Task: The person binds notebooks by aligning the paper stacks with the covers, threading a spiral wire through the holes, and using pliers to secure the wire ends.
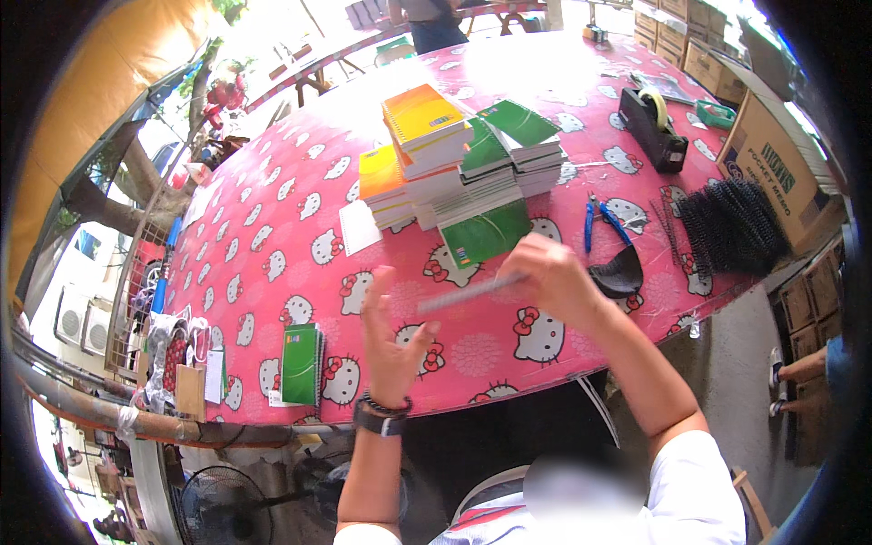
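Note:
My right hand (548, 272) pinches one end of a thin notebook (469, 293), seen edge-on and slightly blurred above the pink table. At its other end, my left hand (391, 341) has thumb and fingers spread, apart from the notebook as far as I can see. Just beyond my hands stand stacked spiral notebooks, with yellow covers (422, 113) on the left and green covers (520, 124) on the right. One green notebook (489, 232) lies at the front of the stacks. A small pile of green notebooks (302, 365) sits left of my left hand, near the table's front edge.
Blue-handled pliers (607, 222) and a black curved piece (621, 274) lie on the patterned tablecloth (272, 263). Black spiral binding coils (734, 225), a tape dispenser (650, 132) and a cardboard box (770, 168) are at the right. Another person (434, 25) stands beyond the far edge.

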{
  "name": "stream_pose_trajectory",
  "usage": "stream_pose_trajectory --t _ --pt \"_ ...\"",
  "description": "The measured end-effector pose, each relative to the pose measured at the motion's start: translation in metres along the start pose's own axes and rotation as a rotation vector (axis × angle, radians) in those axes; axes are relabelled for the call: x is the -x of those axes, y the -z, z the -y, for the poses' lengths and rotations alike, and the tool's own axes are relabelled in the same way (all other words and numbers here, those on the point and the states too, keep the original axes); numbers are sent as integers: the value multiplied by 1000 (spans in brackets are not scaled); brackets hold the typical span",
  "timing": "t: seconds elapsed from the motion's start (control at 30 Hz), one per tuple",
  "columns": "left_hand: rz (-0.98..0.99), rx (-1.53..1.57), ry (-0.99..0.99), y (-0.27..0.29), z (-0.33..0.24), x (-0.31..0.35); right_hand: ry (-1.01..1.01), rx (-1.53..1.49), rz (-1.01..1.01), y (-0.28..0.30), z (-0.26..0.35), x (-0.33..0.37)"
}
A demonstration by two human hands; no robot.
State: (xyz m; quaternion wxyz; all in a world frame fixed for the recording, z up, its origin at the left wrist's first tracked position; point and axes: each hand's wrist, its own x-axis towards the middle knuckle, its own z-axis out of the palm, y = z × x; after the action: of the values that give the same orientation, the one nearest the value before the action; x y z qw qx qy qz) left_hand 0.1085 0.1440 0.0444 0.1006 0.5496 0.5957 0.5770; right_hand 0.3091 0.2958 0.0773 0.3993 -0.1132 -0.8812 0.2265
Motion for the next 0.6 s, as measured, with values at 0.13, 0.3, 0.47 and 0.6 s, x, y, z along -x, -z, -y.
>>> stream_pose_trajectory --t 0.13,0.3,0.47,0.6 --pt "249 324 327 -42 9 27 -396 -565 -112 -27 8 46" --pt "-36 -230 30 -60 -19 37 -577 -819 -251 -45 11 62" --pt "150 -577 -294 -77 -27 29 -467 -685 -137 -31 2 54" --pt "156 -529 -369 -72 -25 21 -559 61 -462 56 -65 58"
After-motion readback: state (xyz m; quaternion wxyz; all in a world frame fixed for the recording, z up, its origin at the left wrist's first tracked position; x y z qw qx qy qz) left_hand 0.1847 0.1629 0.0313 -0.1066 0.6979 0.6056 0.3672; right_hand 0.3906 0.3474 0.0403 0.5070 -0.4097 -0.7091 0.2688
